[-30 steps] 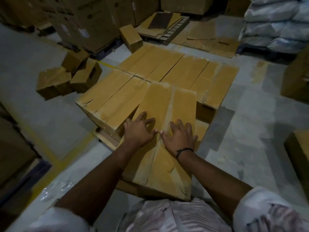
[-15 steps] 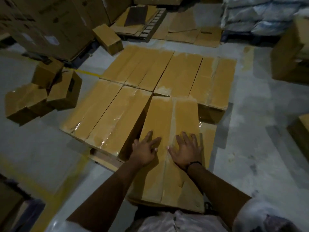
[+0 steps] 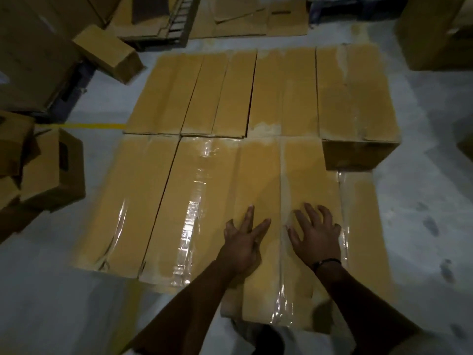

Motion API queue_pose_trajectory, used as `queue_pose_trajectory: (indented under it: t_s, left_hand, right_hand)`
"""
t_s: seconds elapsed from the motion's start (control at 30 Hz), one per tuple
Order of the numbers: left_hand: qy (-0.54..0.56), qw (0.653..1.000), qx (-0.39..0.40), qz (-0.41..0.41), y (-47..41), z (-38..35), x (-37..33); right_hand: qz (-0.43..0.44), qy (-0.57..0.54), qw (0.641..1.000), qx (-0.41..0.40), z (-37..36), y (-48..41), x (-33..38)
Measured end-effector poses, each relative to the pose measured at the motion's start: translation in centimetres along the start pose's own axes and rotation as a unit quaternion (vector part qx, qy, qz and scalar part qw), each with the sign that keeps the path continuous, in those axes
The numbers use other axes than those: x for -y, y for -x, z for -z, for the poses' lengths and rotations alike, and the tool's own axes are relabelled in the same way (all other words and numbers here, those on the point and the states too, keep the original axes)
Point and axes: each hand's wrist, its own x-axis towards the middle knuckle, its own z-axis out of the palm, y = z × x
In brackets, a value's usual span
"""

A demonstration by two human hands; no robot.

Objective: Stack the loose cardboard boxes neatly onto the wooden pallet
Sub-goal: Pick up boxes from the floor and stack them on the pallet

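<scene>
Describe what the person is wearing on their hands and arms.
No gloves on either the left hand or the right hand. A thin dark band circles the right wrist, while the left wrist has nothing on it. Both forearms are uncovered as far as the picture shows, and no sleeve can be made out clearly.

Boxes (image 3: 256, 103) tan-yellow, glossy clear tape; floor (image 3: 422, 201) pale grey; floor line (image 3: 84, 126) yellow; wristband (image 3: 326, 262) black.

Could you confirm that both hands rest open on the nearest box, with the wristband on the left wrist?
Not quite: the head view shows the wristband on the right wrist. The left hand and right hand do rest open on the nearest box.
</scene>
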Motion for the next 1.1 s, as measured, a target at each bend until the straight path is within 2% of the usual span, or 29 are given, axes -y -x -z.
queue_pose_trajectory:
  t_s: [0.1,0.23,0.43,0.57,0.8,0.97,1.1]
  left_hand:
    - [-0.025,0.999,0.035,-0.014,-2.8,-0.8,3.0]
    - [-0.127,0.990,0.046,-0.032,-4.8,-2.4,6.0]
    - [-0.127,0.990,-0.050,-0.030,-3.1,-6.5,7.0]
    - [-0.095,0.993,-0.066,-0.025,-1.1,-7.8,6.7]
    - [-0.099,0.995,0.021,-0.023,5.3,-8.8,6.9]
    - [-0.102,0.990,0.099,-0.023,7.9,-8.1,7.1]
    - [-0.160,0.982,0.101,-0.027,7.7,-7.9,7.6]
  right_hand:
    - [-0.022,-0.012,1.000,0.005,-3.3,-2.2,0.6]
    - [-0.054,-0.022,0.997,0.053,-7.4,-3.7,0.3]
    - [-0.019,0.015,0.998,0.053,-9.0,-2.3,-0.5]
    - [-0.013,0.016,0.998,0.065,-9.7,1.9,-0.5]
    - [0.020,0.020,0.996,0.090,-11.3,12.8,-0.8]
    - [0.038,0.000,0.994,0.098,-11.8,16.8,-1.6]
    - [0.049,-0.009,0.994,0.095,-11.8,17.2,-2.3]
